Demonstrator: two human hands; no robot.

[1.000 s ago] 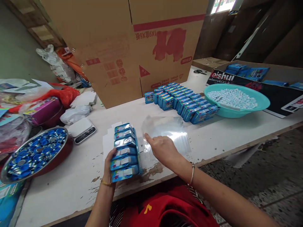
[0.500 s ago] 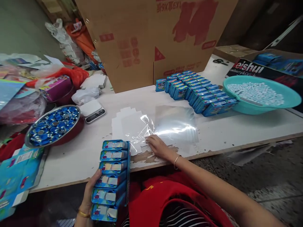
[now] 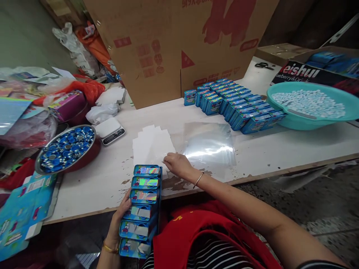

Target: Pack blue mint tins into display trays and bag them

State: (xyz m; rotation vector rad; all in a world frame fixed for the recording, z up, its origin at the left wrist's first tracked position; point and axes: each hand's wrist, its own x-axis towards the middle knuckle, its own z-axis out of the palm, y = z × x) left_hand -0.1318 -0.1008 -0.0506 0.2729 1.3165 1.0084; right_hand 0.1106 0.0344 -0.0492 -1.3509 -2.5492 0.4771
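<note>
My left hand (image 3: 120,213) holds a row of several blue tins (image 3: 141,212) in an open blue box, over the table's front edge. Its fingers wrap round the left side of the row. Just right of the box's top end, my right hand (image 3: 175,163) has its thumb and fingers pinched together; what they hold is too small or clear to make out. White flat card pieces (image 3: 153,142) lie behind the tins. To the right of them is a stack of shiny clear film sheets (image 3: 209,144).
Rows of blue packs (image 3: 235,104) stand at the back right, beside a turquoise basin (image 3: 305,121) of white tablets. A large cardboard box (image 3: 168,48) rises behind. At left are a scale (image 3: 110,129) and a bowl of blue lids (image 3: 67,149).
The held tins have moved right and slightly up with my left hand. My right hand has shifted left and up, and the crinkled clear film near it no longer shows over the white card.
</note>
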